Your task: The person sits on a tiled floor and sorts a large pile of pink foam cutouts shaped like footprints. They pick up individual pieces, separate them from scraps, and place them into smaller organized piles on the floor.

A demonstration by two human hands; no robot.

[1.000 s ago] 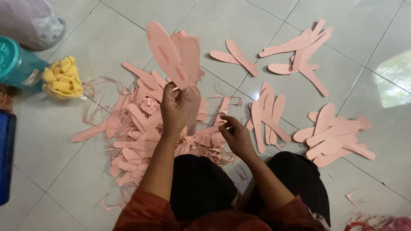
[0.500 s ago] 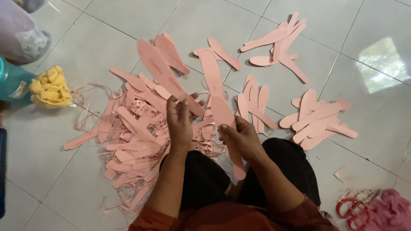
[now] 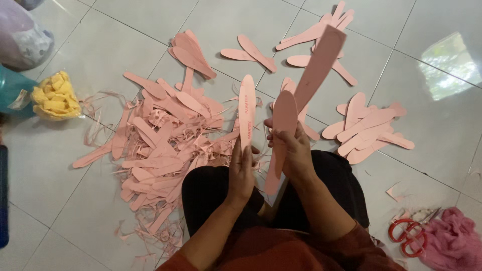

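Observation:
I sit on a tiled floor with my knees in dark trousers. My left hand (image 3: 242, 168) grips one pink insole-shaped cutout (image 3: 246, 110) upright by its lower end. My right hand (image 3: 295, 148) holds two pink cutouts (image 3: 284, 130), one rounded piece pointing down past my knee and a longer strip (image 3: 321, 62) rising up and to the right. Both hands are raised in front of me, close together above my lap.
A big heap of pink cutouts and trimmings (image 3: 155, 140) lies left of my knees. Smaller piles lie at the top (image 3: 191, 50), upper right (image 3: 314, 35) and right (image 3: 369, 128). Red-handled scissors (image 3: 409, 233) and pink cloth (image 3: 454, 243) lie lower right; a yellow bundle (image 3: 55, 95) far left.
Both hands have lifted from the heap. The left hand now holds a single cutout upright and the right hand has raised its pieces so the long strip points up and right.

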